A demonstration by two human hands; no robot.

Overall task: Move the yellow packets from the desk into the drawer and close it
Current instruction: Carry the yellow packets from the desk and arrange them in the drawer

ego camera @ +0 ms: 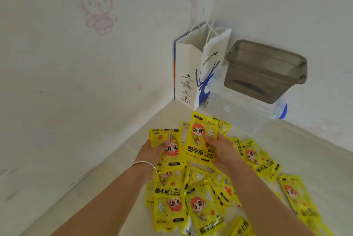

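About fourteen flat yellow foil packets printed with a red-haired cartoon figure show, overlapping, so the count is not exact. Two bare hands, one silver bangle, one white paper bag, one smoky grey plastic box, one clear plastic bottle.

lowest yellow packets run off the bottom edge; the forearms hide others; clear bottle blurred.

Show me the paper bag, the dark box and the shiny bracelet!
paper bag (188, 75): head view, its white side panel.
dark box (267, 69): head view, its front wall.
bracelet (146, 164): head view, band on the left wrist.
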